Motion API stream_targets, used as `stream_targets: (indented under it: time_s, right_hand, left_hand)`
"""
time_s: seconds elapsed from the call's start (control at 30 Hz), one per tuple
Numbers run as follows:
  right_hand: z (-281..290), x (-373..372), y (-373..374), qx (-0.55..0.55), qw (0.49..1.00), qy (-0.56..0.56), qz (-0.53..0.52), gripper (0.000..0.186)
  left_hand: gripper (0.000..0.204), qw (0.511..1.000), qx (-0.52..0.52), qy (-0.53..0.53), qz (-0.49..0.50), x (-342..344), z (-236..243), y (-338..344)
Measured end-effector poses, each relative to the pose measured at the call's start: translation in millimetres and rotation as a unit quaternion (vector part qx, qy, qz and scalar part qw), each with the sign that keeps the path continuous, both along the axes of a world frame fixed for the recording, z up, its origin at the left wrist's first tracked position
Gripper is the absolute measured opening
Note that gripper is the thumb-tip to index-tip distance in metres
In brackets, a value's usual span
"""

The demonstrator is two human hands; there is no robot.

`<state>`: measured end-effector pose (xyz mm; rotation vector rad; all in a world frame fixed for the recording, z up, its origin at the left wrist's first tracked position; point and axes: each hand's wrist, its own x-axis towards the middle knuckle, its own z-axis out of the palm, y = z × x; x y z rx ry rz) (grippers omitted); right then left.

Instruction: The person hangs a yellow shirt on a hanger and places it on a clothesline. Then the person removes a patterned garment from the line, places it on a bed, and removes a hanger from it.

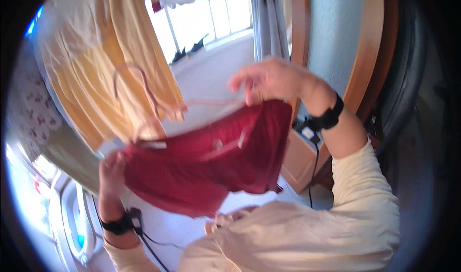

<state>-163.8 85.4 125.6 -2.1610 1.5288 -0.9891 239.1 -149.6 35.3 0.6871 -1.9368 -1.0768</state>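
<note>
A pair of dark red shorts (192, 171) hangs spread out in front of me, with its waistband stretched along a pinkish clothes hanger (211, 101). The hanger's curved hook points up and to the left. My left hand (113, 169) is closed on the left end of the waistband. Above the right end is my right hand (276, 82), its fingers bent but apart and the thumb close to the hanger's arm; motion blurs it. Small pale tags show inside the waistband.
Yellow curtains (129, 56) hang behind the shorts, beside a bright window (206, 17). At the lower left stands a white washing machine with a round door (77, 219). A wooden door frame (365, 60) rises on the right. Black cables run from both wristbands.
</note>
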Motion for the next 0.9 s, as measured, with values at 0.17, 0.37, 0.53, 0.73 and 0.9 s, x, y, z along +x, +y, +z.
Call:
stream_targets:
  time_s: [0.17,0.37,0.53,0.73,0.9]
  right_hand:
    - [5.0,13.5,27.5,-0.030,0.999,-0.023,-0.035,0.034]
    - [-2.8,26.0,37.1,-0.127,0.981,0.032,-0.146,0.023]
    - [6.7,55.0,22.4,-0.170,0.978,0.113,-0.048,0.020]
    - [33.2,60.2,39.1,0.079,0.985,0.107,-0.113,0.046]
    - [22.6,35.1,52.2,-0.082,0.993,-0.013,-0.084,0.038]
  left_hand:
    - [0.027,0.999,-0.051,-0.012,0.010,1.5,8.0,-0.1]
    - [0.025,0.997,-0.034,0.012,-0.063,0.0,14.7,16.0]
    - [0.016,0.966,-0.179,-0.143,-0.121,-15.6,22.9,44.0]
    - [0.022,0.996,-0.087,-0.010,-0.023,-3.2,42.9,50.0]
    - [0.026,0.993,0.006,0.121,0.012,32.4,56.9,31.2]
